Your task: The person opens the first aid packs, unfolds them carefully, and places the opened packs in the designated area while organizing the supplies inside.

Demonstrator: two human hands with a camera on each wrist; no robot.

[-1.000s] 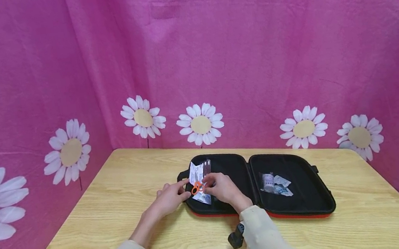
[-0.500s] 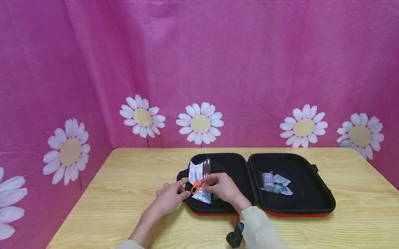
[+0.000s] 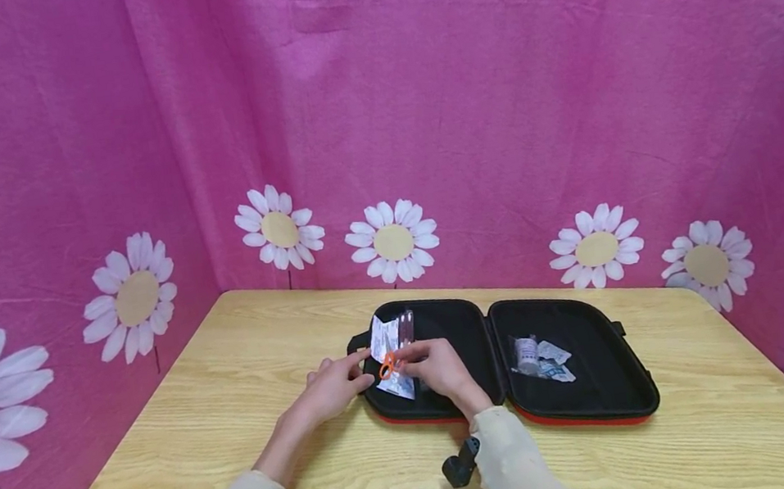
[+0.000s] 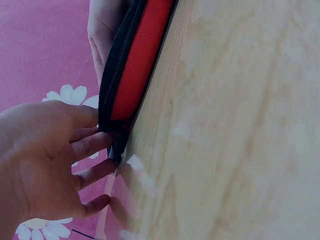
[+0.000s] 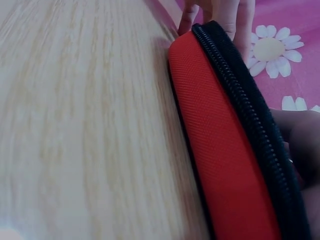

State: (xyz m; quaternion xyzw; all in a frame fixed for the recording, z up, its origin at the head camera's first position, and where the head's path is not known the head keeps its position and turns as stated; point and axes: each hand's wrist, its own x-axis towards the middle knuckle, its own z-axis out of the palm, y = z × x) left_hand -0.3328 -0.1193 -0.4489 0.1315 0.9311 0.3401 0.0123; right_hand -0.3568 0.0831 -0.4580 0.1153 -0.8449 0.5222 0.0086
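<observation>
A zip case (image 3: 457,327), black inside and red outside, lies unfolded flat on the table. My left hand (image 3: 336,386) holds its left edge, thumb at the rim and fingers along the outer side by the strap, as the left wrist view shows. Over the left half, my right hand (image 3: 441,367) pinches small scissors (image 3: 387,367) with orange handles. Under them is a white printed packet (image 3: 385,336), with clear reddish-brown tubes (image 3: 406,327) beside it. In the right wrist view the red side of the case (image 5: 220,145) hides most of my right fingers.
In the case's right half are a small cylindrical item in clear wrap (image 3: 527,355) and flat white packets (image 3: 553,354). The wooden table (image 3: 363,479) meets a pink curtain (image 3: 497,140) with daisies at the back and sides.
The orange scissor handles have turned and shifted slightly to the right and up in my right hand's fingers. My left hand keeps its place on the case edge.
</observation>
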